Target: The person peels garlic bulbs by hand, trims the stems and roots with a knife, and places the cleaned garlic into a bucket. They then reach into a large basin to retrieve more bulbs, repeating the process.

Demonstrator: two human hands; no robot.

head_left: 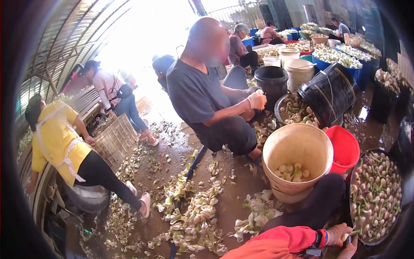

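My left hand (337, 235), in a pale glove below a red sleeve and a dark wristband, is closed around a small white bulb with a green stem (355, 232). Just below it, at the lower right, my right hand (348, 250) is curled close to the same bulb. Its fingers are partly cut off by the frame edge, and whatever they grip is hidden. Beside both hands stands a wide dark tub (354, 203) full of bulbs with green stems. Past my dark-trousered knee is a cream bucket (297, 137) with several pale trimmed bulbs (294, 172) at its bottom.
A red bucket (343, 149) stands behind the cream one, near a tilted black bucket (330, 93). Peeled leaves (194, 216) litter the wet floor. A seated co-worker (198, 86) works opposite. At left, two people hold a crate (114, 138). Filled tubs (336, 56) stand behind.
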